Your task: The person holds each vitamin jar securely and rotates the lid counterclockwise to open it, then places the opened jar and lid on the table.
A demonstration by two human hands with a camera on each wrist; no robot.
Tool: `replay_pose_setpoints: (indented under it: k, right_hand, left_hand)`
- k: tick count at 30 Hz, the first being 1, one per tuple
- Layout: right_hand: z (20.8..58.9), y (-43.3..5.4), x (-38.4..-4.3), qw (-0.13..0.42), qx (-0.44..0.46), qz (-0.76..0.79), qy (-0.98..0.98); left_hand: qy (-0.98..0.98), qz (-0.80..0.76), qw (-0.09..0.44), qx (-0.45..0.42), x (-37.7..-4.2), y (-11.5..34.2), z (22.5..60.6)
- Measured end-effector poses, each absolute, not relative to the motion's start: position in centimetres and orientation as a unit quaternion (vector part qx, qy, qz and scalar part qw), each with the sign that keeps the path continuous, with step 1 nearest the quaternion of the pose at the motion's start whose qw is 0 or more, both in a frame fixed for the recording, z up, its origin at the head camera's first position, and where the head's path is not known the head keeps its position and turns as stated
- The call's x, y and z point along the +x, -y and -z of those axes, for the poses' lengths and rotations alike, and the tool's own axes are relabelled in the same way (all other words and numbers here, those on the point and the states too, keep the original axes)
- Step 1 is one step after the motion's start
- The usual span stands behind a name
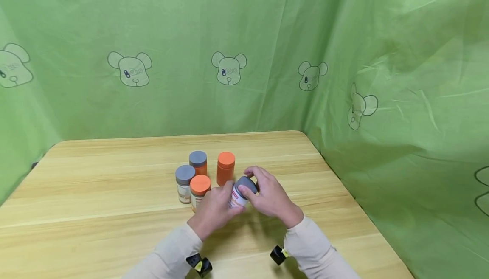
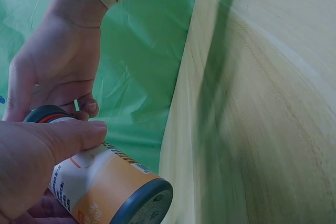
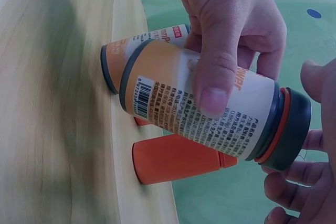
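Note:
A white-and-orange labelled supplement bottle is held tilted above the table, between both hands. My left hand grips its body, with the thumb lying along the label in the right wrist view. At the other end, my right hand has thumb and fingers around the dark grey lid. An orange ring shows between lid and body. The bottle's dark base faces the table side in the left wrist view. In the right wrist view, only part of the right hand appears at the edge.
Upright on the wooden table, left of and behind the hands, stand a plain orange bottle, a grey-lidded orange bottle, a grey-lidded labelled bottle and an orange-lidded bottle. Green curtains border the table.

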State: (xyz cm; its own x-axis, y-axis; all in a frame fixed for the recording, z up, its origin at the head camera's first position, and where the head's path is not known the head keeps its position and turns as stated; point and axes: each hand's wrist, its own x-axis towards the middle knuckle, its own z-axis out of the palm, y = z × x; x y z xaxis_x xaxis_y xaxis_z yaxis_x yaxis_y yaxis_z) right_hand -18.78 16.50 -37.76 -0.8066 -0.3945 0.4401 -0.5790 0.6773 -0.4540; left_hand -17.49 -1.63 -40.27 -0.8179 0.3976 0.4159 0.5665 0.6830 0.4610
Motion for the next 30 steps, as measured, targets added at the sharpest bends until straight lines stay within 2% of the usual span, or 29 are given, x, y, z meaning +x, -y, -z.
replay_pose_setpoints:
  k: [16, 30]
  right_hand:
    - [37.61, -16.80, -18.88, 0.148, 0.305, -0.308, 0.889]
    - [37.73, -16.80, -18.90, 0.139, 0.274, -0.316, 0.898]
  left_hand:
    - [0.906, 0.291, 0.142, -0.272, -17.60, 1.63, 40.06]
    - [0.909, 0.284, 0.140, -0.273, -17.47, 1.60, 39.99]
